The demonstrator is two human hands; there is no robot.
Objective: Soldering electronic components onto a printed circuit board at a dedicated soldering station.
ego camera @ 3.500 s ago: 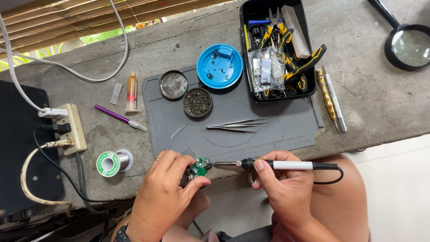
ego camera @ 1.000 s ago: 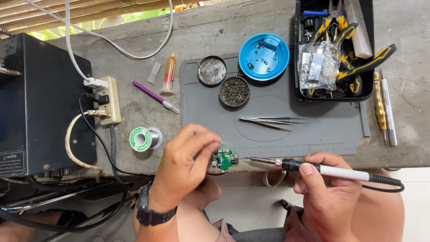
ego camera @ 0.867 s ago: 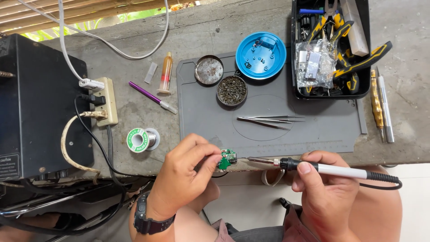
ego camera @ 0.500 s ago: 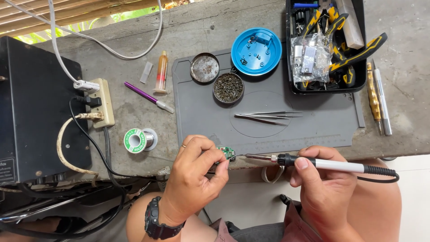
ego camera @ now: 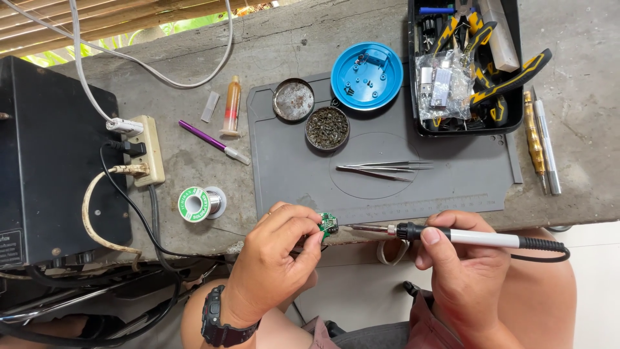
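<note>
1. While the small green circuit board [ego camera: 329, 223] sits pinched in the left hand [ego camera: 274, 255] at the near edge of the grey work mat [ego camera: 387, 194], the soldering iron [ego camera: 452, 236] tip points at it.
2. Right hand [ego camera: 468, 271] is wrapped tight around that iron, just off the mat's front edge.
3. Tweezers [ego camera: 381, 168] lie mid-mat; solder spool [ego camera: 200, 202] rests left of the mat.

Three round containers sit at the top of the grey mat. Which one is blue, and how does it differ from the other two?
The blue plastic dish, rightmost and largest. The two small round tins to its left are dark metal, holding brownish residue and dark wire-like wool.
</note>
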